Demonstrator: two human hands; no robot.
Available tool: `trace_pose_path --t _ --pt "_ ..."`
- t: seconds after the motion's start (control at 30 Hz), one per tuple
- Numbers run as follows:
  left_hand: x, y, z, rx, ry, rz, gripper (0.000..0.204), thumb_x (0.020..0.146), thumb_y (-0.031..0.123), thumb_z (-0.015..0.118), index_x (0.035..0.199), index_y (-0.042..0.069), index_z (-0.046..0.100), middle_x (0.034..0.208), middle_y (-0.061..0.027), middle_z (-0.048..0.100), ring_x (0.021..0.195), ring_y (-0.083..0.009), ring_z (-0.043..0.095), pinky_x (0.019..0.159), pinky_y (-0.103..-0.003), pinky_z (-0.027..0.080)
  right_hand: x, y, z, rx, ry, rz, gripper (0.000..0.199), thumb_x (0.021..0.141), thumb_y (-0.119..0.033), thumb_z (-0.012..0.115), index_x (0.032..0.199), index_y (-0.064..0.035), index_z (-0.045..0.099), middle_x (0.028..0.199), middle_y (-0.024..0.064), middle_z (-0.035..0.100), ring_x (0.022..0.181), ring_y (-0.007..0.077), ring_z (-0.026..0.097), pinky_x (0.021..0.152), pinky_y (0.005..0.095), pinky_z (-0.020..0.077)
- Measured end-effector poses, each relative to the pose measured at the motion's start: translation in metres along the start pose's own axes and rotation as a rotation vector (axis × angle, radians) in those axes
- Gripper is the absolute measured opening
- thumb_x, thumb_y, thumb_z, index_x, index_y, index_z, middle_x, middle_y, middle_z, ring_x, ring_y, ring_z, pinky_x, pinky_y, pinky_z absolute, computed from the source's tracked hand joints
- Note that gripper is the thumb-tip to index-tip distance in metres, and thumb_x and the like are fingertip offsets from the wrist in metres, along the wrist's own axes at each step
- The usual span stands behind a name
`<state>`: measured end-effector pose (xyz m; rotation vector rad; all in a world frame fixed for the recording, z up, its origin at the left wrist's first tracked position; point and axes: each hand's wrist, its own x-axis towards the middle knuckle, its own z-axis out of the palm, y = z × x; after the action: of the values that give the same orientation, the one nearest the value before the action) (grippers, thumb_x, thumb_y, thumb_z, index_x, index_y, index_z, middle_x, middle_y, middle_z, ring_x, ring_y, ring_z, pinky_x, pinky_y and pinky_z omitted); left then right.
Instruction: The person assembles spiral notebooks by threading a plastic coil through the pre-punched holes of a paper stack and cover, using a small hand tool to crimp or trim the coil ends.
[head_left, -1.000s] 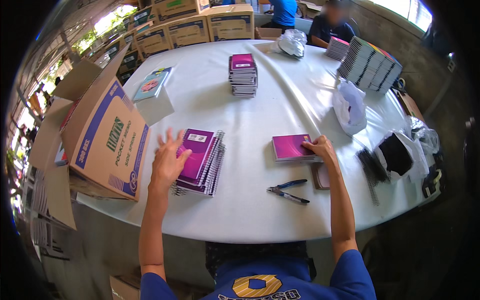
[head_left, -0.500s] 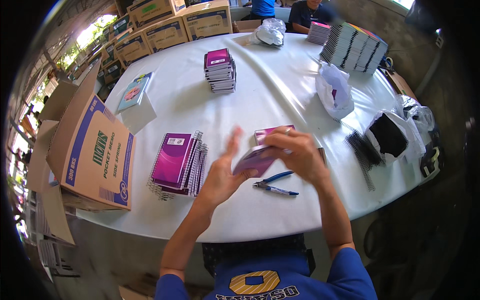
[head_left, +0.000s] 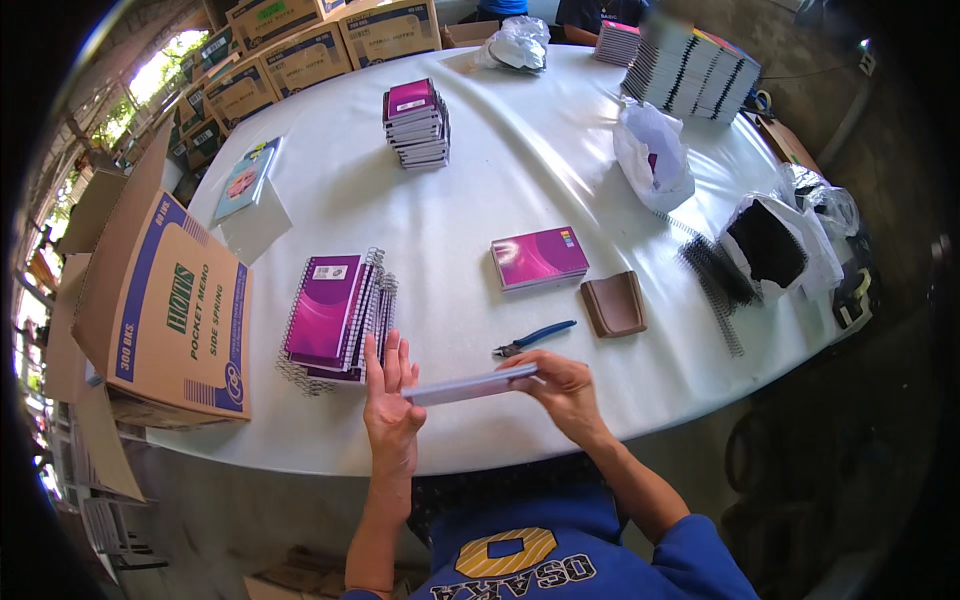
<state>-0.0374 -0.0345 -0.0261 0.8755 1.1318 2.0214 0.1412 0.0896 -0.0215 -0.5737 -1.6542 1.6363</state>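
A small memo notebook [head_left: 470, 387] is held edge-on above the near part of the table, its pale page edge showing. My right hand [head_left: 562, 395] pinches its right end between thumb and fingers. My left hand [head_left: 392, 410] has its fingers stretched up, and the notebook's left end rests against it by the thumb. Just beyond lie blue-handled cutting pliers [head_left: 535, 339]. Past them sits a purple pad of notebooks [head_left: 540, 258], with a brown curved block [head_left: 614, 304] to its right. Beyond my left hand is a pile of purple spiral notebooks [head_left: 325, 310].
An open carton [head_left: 180, 310] stands at the left edge. A neat notebook stack [head_left: 417, 125] is farther back. Black wire spirals [head_left: 725, 285] and plastic bags [head_left: 655, 165] lie on the right, beneath a tall stack of notebooks [head_left: 690, 75]. Closed cartons [head_left: 310, 60] line the far left.
Both hands have come nearer to me with the notebook, which has turned edge-on. The purple pad and brown block behind are now uncovered. The whole view has shifted slightly.
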Motion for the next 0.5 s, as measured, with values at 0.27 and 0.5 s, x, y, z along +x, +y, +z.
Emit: trace_pose_path --t 0.27,0.5 --pt "-0.017 0.007 0.005 0.643 -0.009 0.233 0.117 0.077 0.066 0.064 0.155 0.007 -0.001 0.156 -0.0260 0.022 0.147 -0.0362 0.017 0.118 -0.047 0.014 -0.009 0.026 0.017 -0.218 -0.079 0.042 0.024 0.084 0.004 0.065 0.107 -0.0029 0.065 0.090 0.0080 0.068 0.080 0.0146 0.062 0.073 0.0270 0.0485" --pt "0.004 0.005 0.060 1.729 -0.431 0.350 0.078 0.084 0.047 0.061 0.148 0.010 0.036 0.149 -0.0096 0.042 0.136 -0.0396 0.037 0.109 -0.057 0.030 -0.008 0.010 -0.011 -0.174 -0.145 -0.101 0.031 0.080 0.005 0.070 0.110 -0.0008 0.064 0.099 0.0076 0.069 0.092 0.0182 0.065 0.082 0.0292 0.0517"
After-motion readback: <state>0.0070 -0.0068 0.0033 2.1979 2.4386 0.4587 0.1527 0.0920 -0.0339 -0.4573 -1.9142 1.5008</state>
